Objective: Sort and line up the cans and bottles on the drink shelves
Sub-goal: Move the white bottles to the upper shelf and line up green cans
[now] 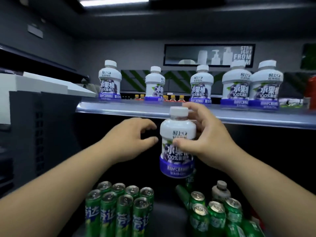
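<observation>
Arms [51, 194] above cans [119, 202] at 6 o'clock: right hand [210, 142] curled round bottle [177, 134] at centre, left hand [126, 139] spread, empty, at its 9 o'clock; lift clear of shelf [119, 108] lip, set upright in gap at 12 o'clock, label forward, flush with row [201, 82].

Framed poster [209, 55], ceiling light [113, 0]

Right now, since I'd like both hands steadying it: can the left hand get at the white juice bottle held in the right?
Probably yes. The left hand hovers open just beside the bottle, nothing between them; the right hand covers only its other side.
</observation>
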A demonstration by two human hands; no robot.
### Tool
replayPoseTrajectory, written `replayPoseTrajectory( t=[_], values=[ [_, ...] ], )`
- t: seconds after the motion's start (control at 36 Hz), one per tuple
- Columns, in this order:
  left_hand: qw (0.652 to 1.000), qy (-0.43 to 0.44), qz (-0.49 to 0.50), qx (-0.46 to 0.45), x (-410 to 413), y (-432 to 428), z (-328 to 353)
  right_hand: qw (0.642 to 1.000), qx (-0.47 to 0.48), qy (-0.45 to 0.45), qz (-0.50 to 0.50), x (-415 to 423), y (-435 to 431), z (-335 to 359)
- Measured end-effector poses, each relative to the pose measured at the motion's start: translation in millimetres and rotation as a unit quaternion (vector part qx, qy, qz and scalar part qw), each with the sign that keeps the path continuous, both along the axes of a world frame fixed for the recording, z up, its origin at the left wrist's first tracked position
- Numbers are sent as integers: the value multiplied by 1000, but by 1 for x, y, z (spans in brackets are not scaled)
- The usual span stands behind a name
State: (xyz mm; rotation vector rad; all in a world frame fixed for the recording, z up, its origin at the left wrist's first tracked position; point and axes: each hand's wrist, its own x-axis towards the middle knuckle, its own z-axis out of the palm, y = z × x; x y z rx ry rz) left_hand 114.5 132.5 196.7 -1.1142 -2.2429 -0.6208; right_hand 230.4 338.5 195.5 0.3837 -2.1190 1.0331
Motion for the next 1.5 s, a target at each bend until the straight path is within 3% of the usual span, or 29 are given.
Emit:
replayPoseTrajectory(
  t=[0.42, 0.61, 0.94, 1.19, 1.28, 1.36, 1.42, 1.5],
  values=[
    [991, 86, -63, 80, -62, -26, 94, 968, 58, 165, -181, -45, -7, 127],
    [992, 90, -61, 67, -102, -7, 101, 944, 34, 179, -274, -98, 7, 137],
    [991, 118, -59, 7, -126, 15, 87, 948, 59, 134, -283, -146, 16, 113],
    [986, 158, -46, 21, -124, 15, 81, 903, 126, 208, -354, -136, 12, 105],
    [961, 264, -62, 60, -122, 10, 72, 903, 141, 230, -336, -127, 15, 97],
    [890, 424, -118, 121, -111, 6, 50, 906, 174, 227, -311, -107, 20, 78],
    [876, 435, -167, 125, -97, 11, 24, 901, 204, 241, -297, -88, 24, 56],
    [897, 392, -198, 54, -74, 29, -25, 891, 238, 266, -279, -58, 34, 12]
  ],
)
